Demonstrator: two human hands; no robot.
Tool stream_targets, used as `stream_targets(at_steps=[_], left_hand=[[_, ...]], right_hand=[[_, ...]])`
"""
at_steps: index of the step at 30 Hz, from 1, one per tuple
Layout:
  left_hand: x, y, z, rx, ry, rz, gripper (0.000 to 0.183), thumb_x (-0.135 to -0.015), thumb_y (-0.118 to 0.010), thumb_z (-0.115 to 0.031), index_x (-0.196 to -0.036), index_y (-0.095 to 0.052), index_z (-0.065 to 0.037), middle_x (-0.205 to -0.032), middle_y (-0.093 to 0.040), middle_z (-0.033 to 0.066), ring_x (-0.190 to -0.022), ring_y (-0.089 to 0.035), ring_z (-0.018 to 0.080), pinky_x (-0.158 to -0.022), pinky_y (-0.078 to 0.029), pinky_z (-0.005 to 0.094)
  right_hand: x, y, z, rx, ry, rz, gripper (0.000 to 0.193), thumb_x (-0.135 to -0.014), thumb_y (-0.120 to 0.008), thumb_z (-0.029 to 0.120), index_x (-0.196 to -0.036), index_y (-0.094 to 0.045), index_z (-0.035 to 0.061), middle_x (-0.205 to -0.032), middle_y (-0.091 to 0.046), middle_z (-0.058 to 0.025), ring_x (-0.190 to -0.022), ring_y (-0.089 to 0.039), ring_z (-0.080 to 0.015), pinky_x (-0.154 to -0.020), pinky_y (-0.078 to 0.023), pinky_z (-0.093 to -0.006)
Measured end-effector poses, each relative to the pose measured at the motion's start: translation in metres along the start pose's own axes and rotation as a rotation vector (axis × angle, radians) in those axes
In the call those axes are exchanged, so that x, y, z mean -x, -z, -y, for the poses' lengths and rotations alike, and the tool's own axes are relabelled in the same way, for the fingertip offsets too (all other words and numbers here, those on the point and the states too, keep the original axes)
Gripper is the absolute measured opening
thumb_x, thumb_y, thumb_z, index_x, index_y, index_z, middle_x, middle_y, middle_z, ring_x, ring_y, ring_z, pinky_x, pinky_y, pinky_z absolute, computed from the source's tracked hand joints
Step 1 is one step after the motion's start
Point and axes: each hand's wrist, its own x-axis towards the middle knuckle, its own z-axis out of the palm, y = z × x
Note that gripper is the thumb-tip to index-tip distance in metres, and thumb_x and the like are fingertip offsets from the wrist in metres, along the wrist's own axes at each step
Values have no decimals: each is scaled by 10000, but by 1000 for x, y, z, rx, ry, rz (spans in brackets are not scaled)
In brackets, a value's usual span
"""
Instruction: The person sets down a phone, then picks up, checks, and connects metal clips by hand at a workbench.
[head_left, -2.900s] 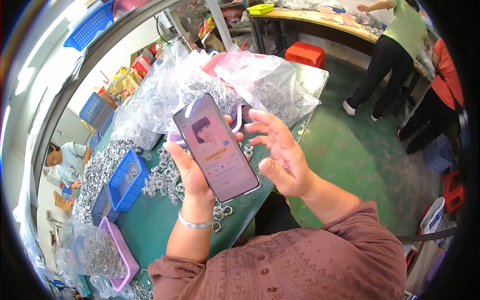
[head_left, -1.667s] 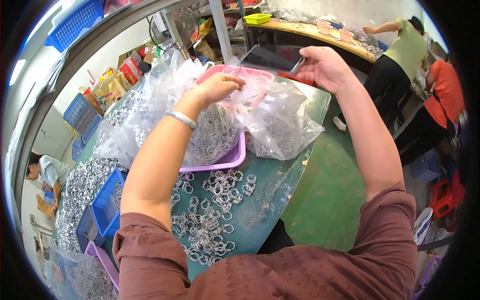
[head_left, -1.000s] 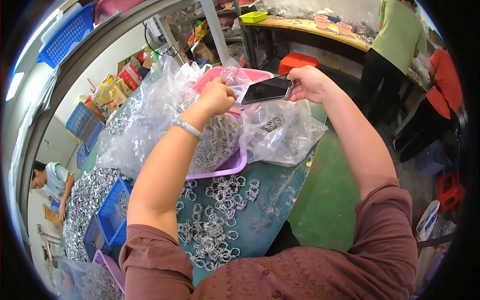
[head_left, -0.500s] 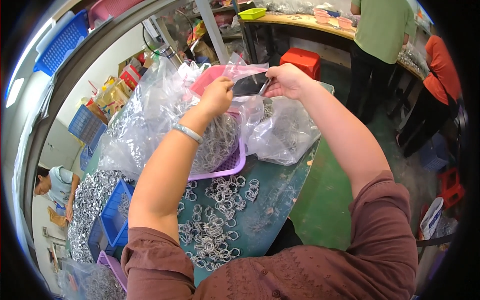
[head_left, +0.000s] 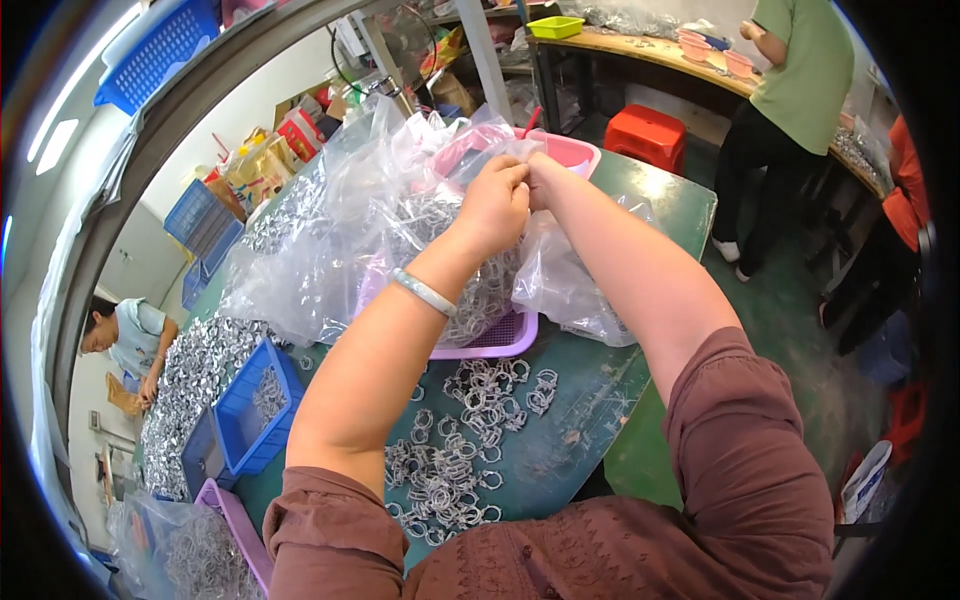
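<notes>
Left grip beside right grip — pink basket behind, clear bags around

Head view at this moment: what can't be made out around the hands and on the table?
All in the head view:
- Right hand: fingers mostly hidden behind the left hand.
- Anything held between them: hidden by the hands.
- Purple basket: far side covered by the clear bag.
- Loose metal rings: too small and piled to count.
</notes>
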Motion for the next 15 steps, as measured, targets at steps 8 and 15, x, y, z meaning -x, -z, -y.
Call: stream_targets(at_steps=[8,15], left_hand=[[4,-14,12,234,-77,109,264,-817,-444,-20,-1048,-542,63,-1105,-506,118,-985,-520,195,-854,-407,275],[1,-8,16,114,-24,116,259,-809,-447,-10,-1032,-556,62,-1067,-527,113,-982,-524,192,-855,-407,274]], right_hand=[[-50,6,-5,433,115,-31,262,-807,-463,208,-985,-575,51,-923,-605,-124,-870,-579,-250,-754,-467,-361],[-58,34,-8,1919,353,-19,269,-791,-470,193,-992,-585,56,-951,-604,-131,-877,-578,-257,-758,-466,-365]])
